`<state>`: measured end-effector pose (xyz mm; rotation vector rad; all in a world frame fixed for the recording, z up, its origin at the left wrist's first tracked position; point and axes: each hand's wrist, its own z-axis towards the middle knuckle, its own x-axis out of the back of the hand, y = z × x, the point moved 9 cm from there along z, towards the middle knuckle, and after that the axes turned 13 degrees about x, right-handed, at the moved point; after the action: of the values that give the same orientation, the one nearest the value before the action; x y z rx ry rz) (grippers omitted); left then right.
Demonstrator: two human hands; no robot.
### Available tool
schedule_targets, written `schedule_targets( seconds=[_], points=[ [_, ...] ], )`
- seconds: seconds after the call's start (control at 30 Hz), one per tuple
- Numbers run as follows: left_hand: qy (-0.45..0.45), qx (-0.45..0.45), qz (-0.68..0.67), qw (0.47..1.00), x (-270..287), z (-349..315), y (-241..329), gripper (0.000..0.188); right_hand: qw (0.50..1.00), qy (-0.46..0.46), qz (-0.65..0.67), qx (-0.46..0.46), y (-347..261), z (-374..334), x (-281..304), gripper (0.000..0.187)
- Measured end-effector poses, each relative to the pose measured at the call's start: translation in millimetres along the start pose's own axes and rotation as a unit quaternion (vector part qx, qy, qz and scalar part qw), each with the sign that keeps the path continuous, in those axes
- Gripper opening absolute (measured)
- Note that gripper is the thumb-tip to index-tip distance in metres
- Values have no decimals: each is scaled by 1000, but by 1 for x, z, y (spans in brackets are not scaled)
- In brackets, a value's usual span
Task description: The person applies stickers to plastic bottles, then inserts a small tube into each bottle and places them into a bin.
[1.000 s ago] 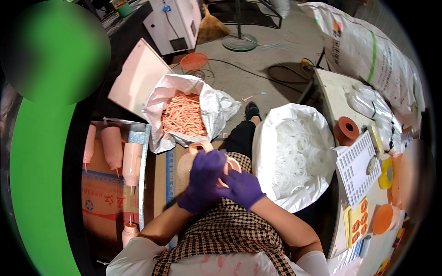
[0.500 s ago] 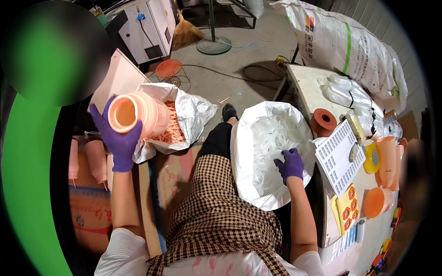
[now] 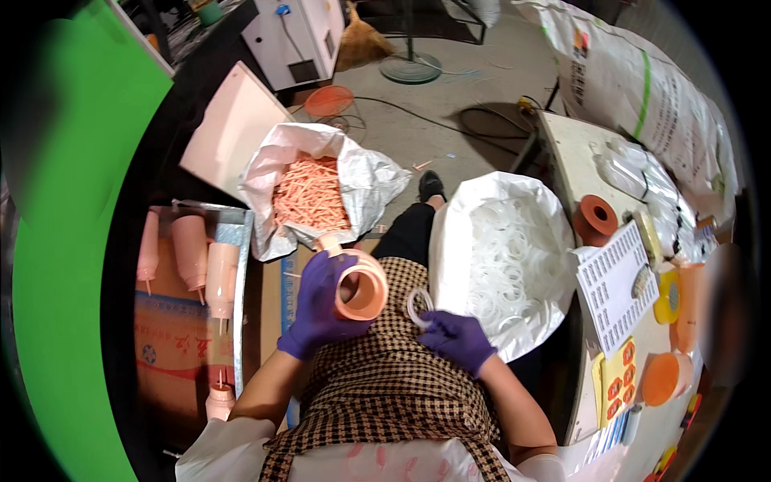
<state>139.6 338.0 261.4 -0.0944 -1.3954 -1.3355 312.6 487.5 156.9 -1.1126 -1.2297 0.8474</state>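
Note:
My left hand (image 3: 316,312), in a purple glove, is wrapped round a peach-coloured plastic bottle (image 3: 373,304). Its wide open mouth is tilted up toward me, and the rest of its body is partly hidden by the hand. A thin translucent ring (image 3: 411,308) is pinched in the fingertips of my right hand (image 3: 458,336), also purple-gloved. The ring is a short way right of the bottle, apart from it, above my checked apron (image 3: 361,394). Close to my right hand stands a white sack (image 3: 444,257) full of similar clear rings (image 3: 510,261).
Beyond my left hand, a white woven bag (image 3: 373,173) holds peach sticks (image 3: 313,193). Several peach bottles (image 3: 190,249) lie in a carton (image 3: 173,337) at left. The right-hand table (image 3: 562,136) bears a reddish-brown roll (image 3: 596,218), a printed sheet (image 3: 614,281) and stickers (image 3: 618,381).
My left hand has brought the bottle down and right, in front of me. My right hand has left the sack of rings and moved left, now with a ring in its fingers.

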Motion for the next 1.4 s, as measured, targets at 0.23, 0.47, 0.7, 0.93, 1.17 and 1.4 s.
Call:
schedule_targets(
  seconds=[0.23,0.47,0.7,0.93,1.17,1.4],
  points=[
    [31,7,-11,999,15,16,16,79,864,96,-369,329,-95,23,-1,18],
    [29,-14,-5,999,15,20,28,74,937,72,22,342,-162,55,2,20],
    [-34,-85,3,996,-10,8,42,80,939,56,-224,255,-123,70,-29,16],
    [-44,-136,56,988,-23,17,85,77,984,16,-117,135,-75,59,-28,41],
    [-59,-116,70,989,-47,7,93,77,939,141,-154,273,-72,37,-26,16],
    [-79,-130,83,985,-61,13,107,78,971,73,-130,189,-53,50,-17,22]
  ],
)
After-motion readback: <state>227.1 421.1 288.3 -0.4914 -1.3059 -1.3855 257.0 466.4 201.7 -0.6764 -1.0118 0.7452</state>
